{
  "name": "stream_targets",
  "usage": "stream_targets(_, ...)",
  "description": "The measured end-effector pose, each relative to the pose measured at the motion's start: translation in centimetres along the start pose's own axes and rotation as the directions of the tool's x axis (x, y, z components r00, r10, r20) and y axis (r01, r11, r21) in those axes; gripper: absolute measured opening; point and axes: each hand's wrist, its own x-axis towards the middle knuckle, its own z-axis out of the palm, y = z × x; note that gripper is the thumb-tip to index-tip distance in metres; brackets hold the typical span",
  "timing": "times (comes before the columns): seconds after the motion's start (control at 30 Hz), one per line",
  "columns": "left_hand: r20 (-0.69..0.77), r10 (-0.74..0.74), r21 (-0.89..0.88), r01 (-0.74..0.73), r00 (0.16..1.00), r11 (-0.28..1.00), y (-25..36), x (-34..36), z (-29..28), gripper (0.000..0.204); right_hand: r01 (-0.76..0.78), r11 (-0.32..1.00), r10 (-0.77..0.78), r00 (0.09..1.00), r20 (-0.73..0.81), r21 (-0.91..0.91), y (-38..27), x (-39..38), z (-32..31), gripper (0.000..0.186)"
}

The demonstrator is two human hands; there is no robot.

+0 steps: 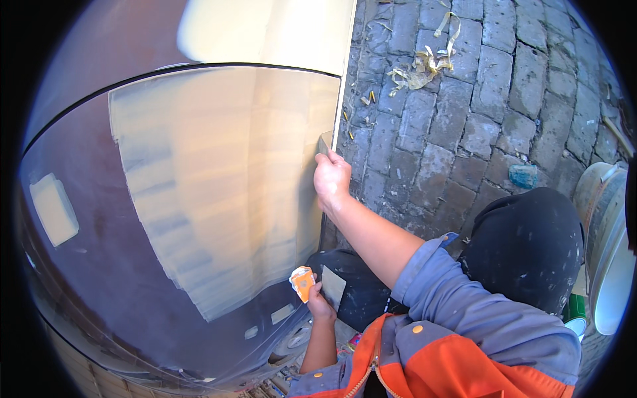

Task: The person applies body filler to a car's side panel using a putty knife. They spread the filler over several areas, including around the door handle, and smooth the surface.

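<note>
A dark maroon vehicle body panel (99, 199) fills the left side, with a broad smeared patch of beige filler (212, 179) on it. At the patch's right edge, my right hand (332, 178) is closed round a thin, flat putty scraper (325, 142), its blade against the panel edge. Lower down, my left hand (321, 306) grips a small orange piece (302, 284) smeared white along its rim; its exact kind is unclear. Beside those fingers is a pale square plate (333, 289), and whether the hand holds it too I cannot tell.
Grey paving bricks (491, 79) cover the ground to the right, with crumpled masking tape (421, 69) and small scraps on them. A blue-green scrap (523, 176) lies near my knee (531, 245). At far right stand a whitish bucket (610, 265) and a green can (574, 310).
</note>
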Motion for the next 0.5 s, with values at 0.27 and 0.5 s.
stream_targets(0.27, -0.011, 0.038, 0.024, -0.037, 0.999, 0.999, 0.2, -0.7, 0.5, 0.049, 0.101, 0.989, -0.102, 0.995, -0.002, -0.109, -0.9, -5.5, 2.7, 0.046)
stream_targets(0.5, 0.022, 0.011, -0.035, -0.010, 1.000, 0.999, -0.5, 0.0, 0.0, 0.049, 0.194, 0.968, -0.167, 0.971, 0.169, -0.158, -1.1, -7.2, 2.3, 0.040)
